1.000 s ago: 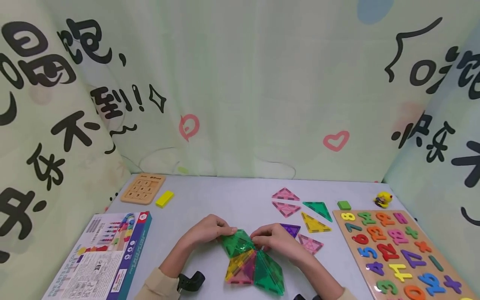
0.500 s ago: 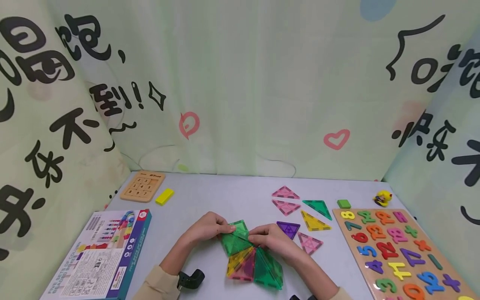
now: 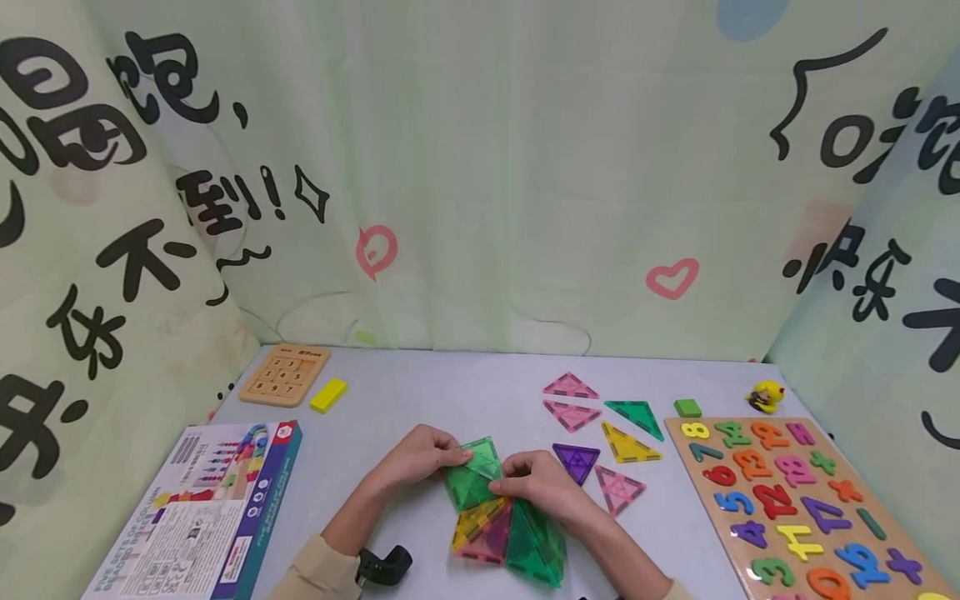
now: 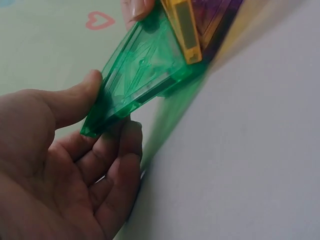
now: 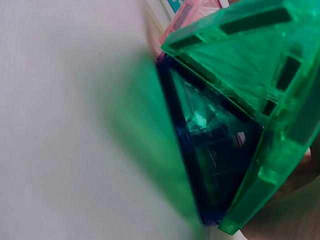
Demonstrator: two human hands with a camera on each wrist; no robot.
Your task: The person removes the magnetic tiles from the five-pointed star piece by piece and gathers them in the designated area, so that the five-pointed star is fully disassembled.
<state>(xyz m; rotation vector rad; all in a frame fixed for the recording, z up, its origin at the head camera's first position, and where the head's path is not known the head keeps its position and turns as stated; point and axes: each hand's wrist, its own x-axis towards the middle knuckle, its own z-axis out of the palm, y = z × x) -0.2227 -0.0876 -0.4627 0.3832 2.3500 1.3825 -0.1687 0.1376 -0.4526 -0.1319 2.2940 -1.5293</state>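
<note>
- Two hands grip one magnetic-tile cluster [image 3: 498, 517] at mid-bench [image 3: 420, 400].
- Left hand [image 3: 416, 457]: thumb and fingers pinch the green tile [image 4: 142, 75] corner.
- Right hand [image 3: 536, 483]: fingers curled on the adjoining tile edge.
- Tiles appear rigid, light, smooth; joints probably separate easily, so hold by edges.

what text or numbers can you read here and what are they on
"8", "7", "6", "5", "4", "3", "2", "1", "0", "9", "+", "-", "x": coloured pieces on the number puzzle board.
Digits on the wooden sliding number puzzle: too small.
Print on the toy box: too small.
Large black characters on the backdrop cloth: Chinese handwriting, with "!".
</note>
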